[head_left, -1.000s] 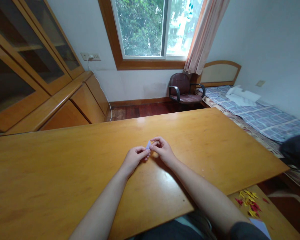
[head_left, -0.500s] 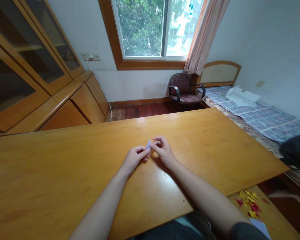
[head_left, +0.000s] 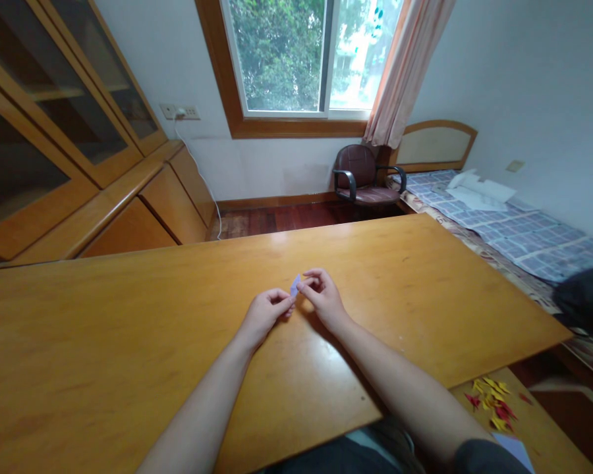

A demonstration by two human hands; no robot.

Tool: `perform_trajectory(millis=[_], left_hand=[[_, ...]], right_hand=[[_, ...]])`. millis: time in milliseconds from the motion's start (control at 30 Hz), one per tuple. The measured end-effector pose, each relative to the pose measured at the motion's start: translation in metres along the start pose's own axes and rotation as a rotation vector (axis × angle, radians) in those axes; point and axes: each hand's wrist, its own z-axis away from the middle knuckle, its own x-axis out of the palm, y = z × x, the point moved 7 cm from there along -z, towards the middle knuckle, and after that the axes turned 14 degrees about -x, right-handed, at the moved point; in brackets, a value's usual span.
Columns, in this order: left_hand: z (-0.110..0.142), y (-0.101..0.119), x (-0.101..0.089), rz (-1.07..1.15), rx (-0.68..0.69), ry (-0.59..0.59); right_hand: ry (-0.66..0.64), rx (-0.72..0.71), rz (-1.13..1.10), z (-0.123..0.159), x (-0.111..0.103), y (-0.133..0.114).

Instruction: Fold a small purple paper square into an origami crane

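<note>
A small pale lilac piece of folded paper (head_left: 294, 286) is pinched between both my hands above the middle of a long wooden table (head_left: 128, 329). My left hand (head_left: 265, 313) has its fingers closed on the paper's lower left edge. My right hand (head_left: 323, 297) has its fingertips pinched on the paper's right side. Both forearms rest over the table's near edge.
A lower wooden surface (head_left: 543, 434) at bottom right carries several small yellow and red folded paper pieces (head_left: 491, 400) and a pale sheet (head_left: 516, 449). Cabinets (head_left: 69, 158) line the left wall. A dark chair (head_left: 363, 176) and a bed (head_left: 514, 230) stand beyond the table.
Hardly anything has moved: both hands keep the paper pinched at the same place, with only slight finger shifts.
</note>
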Motion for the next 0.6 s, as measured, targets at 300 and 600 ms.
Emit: perform_trajectory(millis=[300,600], left_hand=[[0.000,-0.003,-0.002,0.073,-0.045,0.010],[0.000,0.001,-0.017,0.182,0.019,0.133]], right_hand=[[0.032,0.009,-0.014,-0.004,-0.001,-0.005],[0.025,0.050,-0.051,-0.004,0.001,0.003]])
